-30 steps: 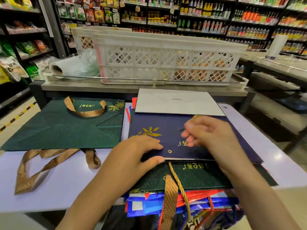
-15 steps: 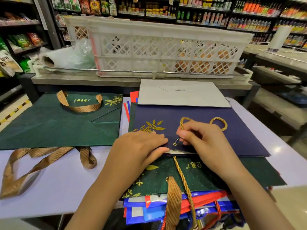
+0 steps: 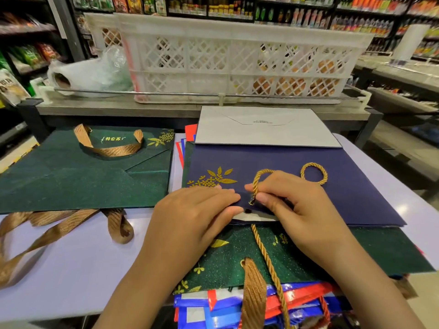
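A flat navy gift bag (image 3: 344, 186) with gold leaf print lies on top of a stack of folded bags in front of me. My left hand (image 3: 194, 212) grips the bag's near edge beside a small eyelet hole, thumb under the top panel and fingers on it. My right hand (image 3: 292, 205) pinches the end of a gold twisted cord (image 3: 257, 180) right at that hole. The cord loops away across the navy bag. A second gold cord (image 3: 268, 260) trails from the bag's edge toward me over a dark green bag (image 3: 384, 250).
A separate green bag (image 3: 71, 181) with brown ribbon handles lies flat at left on the pale table (image 3: 71, 269). Red and blue bags (image 3: 225, 309) stick out at the stack's near end. A white lattice crate (image 3: 237, 58) stands on the counter behind, before shop shelves.
My right hand has drawn the gold cord out across the navy bag and brought its end down to the eyelet. My left hand stayed holding the bag's edge.
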A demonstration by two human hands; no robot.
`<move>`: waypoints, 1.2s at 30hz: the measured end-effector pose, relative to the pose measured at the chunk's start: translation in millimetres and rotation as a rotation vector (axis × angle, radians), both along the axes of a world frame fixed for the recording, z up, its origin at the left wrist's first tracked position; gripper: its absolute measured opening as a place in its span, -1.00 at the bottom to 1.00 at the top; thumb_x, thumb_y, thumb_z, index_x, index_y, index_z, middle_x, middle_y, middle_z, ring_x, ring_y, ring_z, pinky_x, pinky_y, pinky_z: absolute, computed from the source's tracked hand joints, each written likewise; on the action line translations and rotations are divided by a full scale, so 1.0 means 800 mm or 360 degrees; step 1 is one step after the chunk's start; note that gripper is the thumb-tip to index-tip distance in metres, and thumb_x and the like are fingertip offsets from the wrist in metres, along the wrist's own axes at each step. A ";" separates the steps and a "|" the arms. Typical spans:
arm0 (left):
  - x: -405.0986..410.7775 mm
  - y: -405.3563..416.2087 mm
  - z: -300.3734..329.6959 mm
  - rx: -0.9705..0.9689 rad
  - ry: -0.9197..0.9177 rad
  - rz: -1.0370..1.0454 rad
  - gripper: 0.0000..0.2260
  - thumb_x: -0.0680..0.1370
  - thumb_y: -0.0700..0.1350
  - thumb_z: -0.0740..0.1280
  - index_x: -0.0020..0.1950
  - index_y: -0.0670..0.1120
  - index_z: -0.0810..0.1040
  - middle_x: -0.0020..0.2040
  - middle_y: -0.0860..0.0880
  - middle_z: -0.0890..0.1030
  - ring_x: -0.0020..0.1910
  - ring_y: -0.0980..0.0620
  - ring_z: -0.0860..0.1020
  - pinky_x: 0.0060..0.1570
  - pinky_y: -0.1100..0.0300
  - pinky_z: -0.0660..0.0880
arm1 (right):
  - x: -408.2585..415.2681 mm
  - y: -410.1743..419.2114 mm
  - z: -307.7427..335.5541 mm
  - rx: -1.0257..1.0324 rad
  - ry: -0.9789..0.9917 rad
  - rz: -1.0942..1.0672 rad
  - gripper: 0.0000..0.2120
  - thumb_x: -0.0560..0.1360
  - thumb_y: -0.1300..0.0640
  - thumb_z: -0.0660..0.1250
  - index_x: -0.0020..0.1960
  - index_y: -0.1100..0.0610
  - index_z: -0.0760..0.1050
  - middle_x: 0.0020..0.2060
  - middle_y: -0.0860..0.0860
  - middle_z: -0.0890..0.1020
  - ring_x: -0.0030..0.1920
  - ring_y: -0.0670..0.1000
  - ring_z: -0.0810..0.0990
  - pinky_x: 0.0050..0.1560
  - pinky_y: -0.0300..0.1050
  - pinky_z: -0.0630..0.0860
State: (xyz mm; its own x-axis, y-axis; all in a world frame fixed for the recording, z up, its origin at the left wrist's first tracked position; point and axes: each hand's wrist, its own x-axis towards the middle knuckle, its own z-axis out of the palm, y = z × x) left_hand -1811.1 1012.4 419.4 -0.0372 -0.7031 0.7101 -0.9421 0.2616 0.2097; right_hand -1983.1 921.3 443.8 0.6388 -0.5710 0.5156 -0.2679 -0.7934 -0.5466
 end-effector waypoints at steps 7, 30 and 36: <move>-0.003 -0.002 0.010 -0.0034 -0.0033 0.0059 -0.71 0.58 0.09 0.20 -0.04 0.01 0.68 -0.10 0.12 0.68 -0.13 0.08 0.65 -0.19 0.13 0.48 | -0.003 0.003 0.000 0.0115 -0.0204 -0.0196 -0.92 0.43 0.16 0.37 -0.08 0.05 0.59 -0.22 -0.12 0.60 -0.12 -0.16 0.56 -0.11 -0.43 0.41; -0.017 0.008 0.021 -0.0367 -0.0299 0.0241 -0.75 0.53 0.00 0.37 -0.26 -0.13 0.59 -0.03 -0.11 0.60 -0.03 -0.07 0.46 0.00 0.09 0.27 | 0.003 0.009 -0.007 -0.0411 -0.0030 -0.0110 -0.75 0.55 0.11 0.19 0.09 0.14 0.60 -0.12 -0.05 0.57 -0.10 -0.01 0.55 -0.12 -0.07 0.50; -0.015 -0.004 0.013 -0.0105 -0.0199 0.0229 -0.73 0.51 0.13 0.32 -0.20 -0.04 0.66 0.08 -0.02 0.61 0.05 -0.05 0.52 0.07 0.07 0.31 | 0.008 0.009 -0.009 -0.0458 0.0020 -0.0092 -0.75 0.52 0.13 0.17 0.06 0.13 0.59 -0.17 -0.02 0.56 -0.18 0.05 0.55 -0.23 0.02 0.52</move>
